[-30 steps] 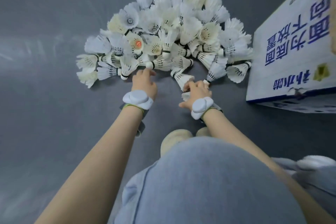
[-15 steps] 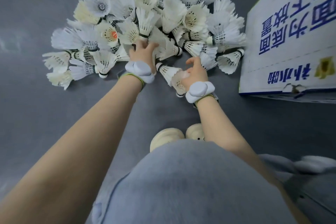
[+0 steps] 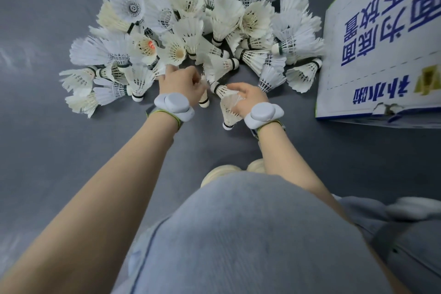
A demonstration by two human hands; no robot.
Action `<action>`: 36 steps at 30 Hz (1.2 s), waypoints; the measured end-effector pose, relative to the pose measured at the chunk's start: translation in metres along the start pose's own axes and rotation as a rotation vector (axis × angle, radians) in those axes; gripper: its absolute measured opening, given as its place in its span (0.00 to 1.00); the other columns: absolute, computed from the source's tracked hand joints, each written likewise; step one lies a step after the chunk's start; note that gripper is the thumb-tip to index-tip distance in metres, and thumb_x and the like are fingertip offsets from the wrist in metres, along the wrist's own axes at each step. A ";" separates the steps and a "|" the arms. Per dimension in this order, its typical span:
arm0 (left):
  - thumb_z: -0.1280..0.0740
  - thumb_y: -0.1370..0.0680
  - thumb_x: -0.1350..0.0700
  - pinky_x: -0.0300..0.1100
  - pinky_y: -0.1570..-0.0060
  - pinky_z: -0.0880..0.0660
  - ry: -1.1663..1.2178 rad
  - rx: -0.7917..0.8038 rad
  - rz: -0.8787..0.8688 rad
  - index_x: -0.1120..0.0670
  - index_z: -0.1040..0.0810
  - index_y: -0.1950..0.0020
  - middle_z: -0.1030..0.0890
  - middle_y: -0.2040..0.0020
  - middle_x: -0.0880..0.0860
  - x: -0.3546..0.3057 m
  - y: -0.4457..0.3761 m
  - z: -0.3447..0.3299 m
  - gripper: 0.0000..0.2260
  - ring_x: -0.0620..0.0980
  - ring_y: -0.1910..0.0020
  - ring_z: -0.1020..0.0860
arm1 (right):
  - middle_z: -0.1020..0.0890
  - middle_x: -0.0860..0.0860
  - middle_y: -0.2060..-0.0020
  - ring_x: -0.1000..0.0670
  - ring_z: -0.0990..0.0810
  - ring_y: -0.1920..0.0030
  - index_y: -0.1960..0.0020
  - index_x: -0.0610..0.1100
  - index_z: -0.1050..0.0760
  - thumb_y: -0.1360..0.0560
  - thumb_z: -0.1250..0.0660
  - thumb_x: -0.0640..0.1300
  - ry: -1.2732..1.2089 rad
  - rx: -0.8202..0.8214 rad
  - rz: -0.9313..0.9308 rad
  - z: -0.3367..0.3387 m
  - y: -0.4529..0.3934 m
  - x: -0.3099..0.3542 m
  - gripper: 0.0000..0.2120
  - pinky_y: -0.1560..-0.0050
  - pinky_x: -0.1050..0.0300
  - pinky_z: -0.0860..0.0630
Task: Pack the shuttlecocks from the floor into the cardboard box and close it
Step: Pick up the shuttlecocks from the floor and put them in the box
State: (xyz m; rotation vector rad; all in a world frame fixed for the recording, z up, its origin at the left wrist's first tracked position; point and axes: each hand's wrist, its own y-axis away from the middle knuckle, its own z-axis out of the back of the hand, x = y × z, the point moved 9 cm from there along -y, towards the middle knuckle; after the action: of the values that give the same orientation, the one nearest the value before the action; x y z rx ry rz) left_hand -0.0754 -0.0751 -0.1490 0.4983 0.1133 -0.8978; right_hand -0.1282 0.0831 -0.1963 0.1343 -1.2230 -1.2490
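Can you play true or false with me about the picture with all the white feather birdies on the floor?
1. The pile of shuttlecocks lies on a grey floor. True.
2. The cardboard box stands to the left of the pile. False: it stands on the right, with blue writing on it.
3. The right hand has its grip on a shuttlecock. True: its cork end points toward the person.
4. The left hand rests flat on the floor, far from the pile. False: it is curled round a shuttlecock at the pile's near edge.
5. Both wrists wear grey bands. True: one on the left, one on the right.
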 end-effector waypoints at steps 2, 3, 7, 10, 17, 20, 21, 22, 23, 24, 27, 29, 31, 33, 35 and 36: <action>0.37 0.25 0.56 0.48 0.50 0.28 0.077 0.008 -0.150 0.60 0.25 0.55 0.21 0.54 0.59 -0.018 0.004 0.004 0.07 0.59 0.49 0.26 | 0.19 0.50 0.41 0.45 0.21 0.42 0.40 0.50 0.22 0.29 0.37 0.34 -0.006 -0.005 -0.051 0.010 0.001 -0.005 0.21 0.40 0.50 0.23; 0.37 0.26 0.58 0.48 0.54 0.27 0.114 0.025 -0.215 0.60 0.26 0.57 0.21 0.56 0.59 -0.026 0.007 0.005 0.05 0.59 0.53 0.24 | 0.19 0.50 0.42 0.45 0.21 0.43 0.41 0.50 0.21 0.30 0.36 0.35 -0.004 0.002 -0.074 0.015 0.001 -0.007 0.20 0.40 0.52 0.23; 0.39 0.28 0.62 0.47 0.60 0.25 0.209 0.118 -0.241 0.56 0.29 0.50 0.20 0.59 0.54 -0.042 0.010 -0.003 0.08 0.56 0.60 0.22 | 0.20 0.50 0.41 0.46 0.22 0.40 0.41 0.48 0.21 0.29 0.37 0.34 0.121 0.030 -0.113 0.034 0.004 -0.012 0.20 0.43 0.60 0.28; 0.42 0.27 0.63 0.49 0.60 0.25 0.247 0.147 -0.157 0.56 0.34 0.40 0.18 0.59 0.55 -0.041 0.007 -0.017 0.15 0.58 0.60 0.21 | 0.20 0.50 0.40 0.46 0.23 0.40 0.40 0.48 0.22 0.29 0.39 0.33 0.168 0.023 -0.116 0.038 0.010 -0.012 0.20 0.41 0.58 0.27; 0.43 0.22 0.40 0.47 0.50 0.27 0.341 0.128 0.175 0.58 0.48 0.27 0.18 0.49 0.60 -0.018 -0.009 -0.053 0.32 0.60 0.50 0.20 | 0.20 0.51 0.41 0.47 0.22 0.40 0.41 0.49 0.22 0.27 0.40 0.35 0.136 -0.013 -0.109 0.040 0.015 -0.019 0.18 0.43 0.61 0.28; 0.33 0.26 0.43 0.48 0.44 0.29 0.309 0.113 0.289 0.58 0.57 0.24 0.22 0.40 0.61 -0.010 -0.013 -0.061 0.43 0.59 0.41 0.23 | 0.19 0.51 0.42 0.48 0.22 0.41 0.42 0.49 0.21 0.27 0.40 0.36 0.118 -0.010 -0.110 0.040 0.014 -0.021 0.18 0.44 0.62 0.28; 0.31 0.27 0.44 0.49 0.40 0.30 0.292 0.127 0.314 0.57 0.60 0.24 0.24 0.37 0.60 -0.008 -0.014 -0.064 0.46 0.58 0.39 0.25 | 0.19 0.52 0.42 0.48 0.22 0.41 0.42 0.50 0.22 0.27 0.40 0.36 0.113 -0.006 -0.108 0.040 0.013 -0.021 0.18 0.44 0.62 0.28; 0.30 0.28 0.44 0.49 0.37 0.31 0.279 0.162 0.325 0.57 0.62 0.24 0.25 0.35 0.59 -0.008 -0.014 -0.069 0.48 0.57 0.37 0.26 | 0.20 0.52 0.41 0.48 0.22 0.40 0.42 0.49 0.22 0.27 0.40 0.35 0.108 0.000 -0.105 0.040 0.012 -0.022 0.18 0.44 0.62 0.28; 0.28 0.29 0.45 0.48 0.36 0.31 0.276 0.203 0.334 0.56 0.62 0.24 0.26 0.35 0.58 -0.009 -0.013 -0.075 0.50 0.56 0.36 0.27 | 0.20 0.52 0.40 0.48 0.23 0.40 0.41 0.49 0.22 0.27 0.40 0.35 0.102 0.006 -0.100 0.039 0.012 -0.023 0.19 0.43 0.62 0.29; 0.27 0.31 0.47 0.48 0.36 0.31 0.279 0.229 0.349 0.56 0.61 0.24 0.26 0.35 0.58 -0.008 -0.013 -0.079 0.51 0.55 0.37 0.27 | 0.20 0.52 0.40 0.48 0.23 0.39 0.41 0.49 0.22 0.27 0.40 0.34 0.097 0.011 -0.096 0.037 0.011 -0.024 0.19 0.42 0.62 0.29; 0.27 0.31 0.53 0.49 0.42 0.26 0.208 0.246 0.363 0.56 0.44 0.28 0.24 0.39 0.58 -0.005 -0.012 -0.080 0.38 0.57 0.42 0.24 | 0.20 0.52 0.40 0.48 0.23 0.39 0.41 0.48 0.22 0.27 0.40 0.33 0.092 0.004 -0.091 0.034 0.008 -0.025 0.19 0.42 0.63 0.29; 0.29 0.30 0.52 0.47 0.58 0.19 0.197 0.319 0.338 0.56 0.35 0.40 0.22 0.49 0.54 -0.006 -0.009 -0.083 0.24 0.55 0.55 0.21 | 0.21 0.52 0.40 0.48 0.23 0.39 0.41 0.47 0.22 0.27 0.41 0.31 0.087 0.005 -0.089 0.032 0.007 -0.026 0.20 0.42 0.63 0.30; 0.29 0.30 0.54 0.37 0.81 0.25 0.284 0.342 0.311 0.55 0.33 0.45 0.24 0.58 0.51 -0.006 -0.007 -0.083 0.19 0.49 0.66 0.24 | 0.21 0.51 0.39 0.47 0.24 0.39 0.40 0.47 0.23 0.27 0.42 0.30 0.086 0.015 -0.080 0.030 0.008 -0.026 0.21 0.42 0.62 0.30; 0.28 0.29 0.57 0.38 0.83 0.26 0.416 0.326 0.309 0.54 0.33 0.44 0.25 0.57 0.52 -0.004 -0.007 -0.084 0.19 0.50 0.66 0.24 | 0.22 0.49 0.39 0.46 0.24 0.39 0.38 0.46 0.25 0.27 0.43 0.30 0.070 0.028 -0.063 0.028 0.010 -0.027 0.22 0.39 0.59 0.29; 0.30 0.28 0.60 0.52 0.72 0.19 0.499 0.315 0.286 0.53 0.34 0.39 0.24 0.56 0.53 -0.006 -0.007 -0.084 0.21 0.55 0.62 0.22 | 0.23 0.48 0.38 0.45 0.24 0.38 0.36 0.46 0.26 0.27 0.44 0.31 0.023 0.050 -0.042 0.025 0.014 -0.027 0.23 0.35 0.54 0.28; 0.31 0.28 0.61 0.56 0.66 0.19 0.525 0.306 0.271 0.52 0.35 0.37 0.24 0.58 0.53 -0.006 -0.006 -0.083 0.22 0.56 0.60 0.22 | 0.23 0.48 0.37 0.45 0.25 0.37 0.36 0.47 0.27 0.27 0.44 0.31 0.001 0.060 -0.031 0.023 0.016 -0.028 0.23 0.34 0.52 0.29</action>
State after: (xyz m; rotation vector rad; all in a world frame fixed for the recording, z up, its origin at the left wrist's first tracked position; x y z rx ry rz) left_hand -0.0747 -0.0355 -0.2230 1.0051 0.3797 -0.5028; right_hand -0.1308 0.1226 -0.1930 0.1980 -1.2628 -1.2387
